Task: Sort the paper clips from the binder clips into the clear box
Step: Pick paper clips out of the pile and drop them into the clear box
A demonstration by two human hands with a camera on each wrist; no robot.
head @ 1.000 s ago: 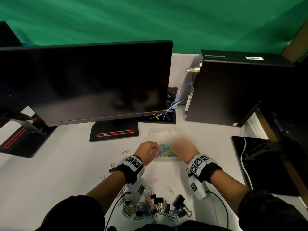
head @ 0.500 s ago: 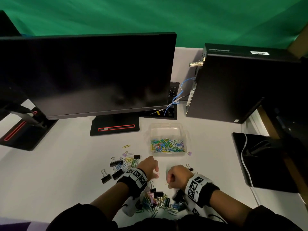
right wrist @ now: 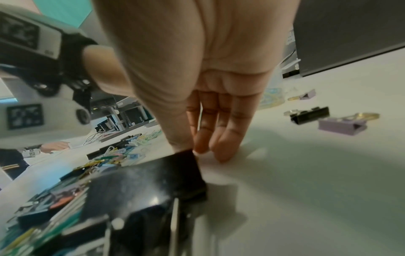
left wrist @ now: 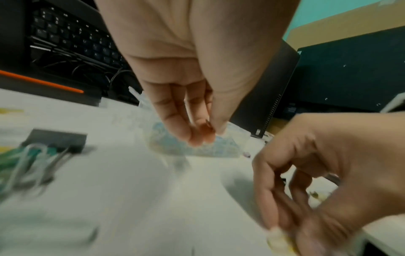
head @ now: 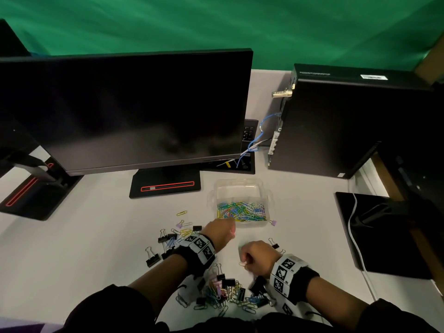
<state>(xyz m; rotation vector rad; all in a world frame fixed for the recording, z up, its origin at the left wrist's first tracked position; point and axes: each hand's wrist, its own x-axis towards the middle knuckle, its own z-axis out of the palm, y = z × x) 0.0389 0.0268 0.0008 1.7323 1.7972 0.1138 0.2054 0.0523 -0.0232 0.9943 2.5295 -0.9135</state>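
Note:
The clear box (head: pixel 262 188) stands mid-table, its near half full of coloured paper clips (head: pixel 241 211). My left hand (head: pixel 231 231) hovers just before the box's near left corner; in the left wrist view its thumb and fingers (left wrist: pixel 203 131) pinch a small reddish paper clip (left wrist: pixel 207 124). My right hand (head: pixel 243 260) is lower on the table, fingers curled, pinching a yellow paper clip (head: pixel 242 264). A mixed pile of paper clips and binder clips (head: pixel 225 293) lies between my forearms. A large black binder clip (right wrist: pixel 153 183) sits just behind my right fingertips (right wrist: pixel 221 152).
More clips lie scattered left of my left wrist, among them black binder clips (head: pixel 152 257). A purple binder clip (head: pixel 272 222) sits by the box's right corner. A monitor (head: pixel 125 111) and a computer case (head: pixel 348 126) stand behind, a black pad (head: pixel 384 236) at right.
Both hands left the box and dropped to the table in front of it. Since then my left hand has risen back toward the box, while the right stays low on the yellow clip.

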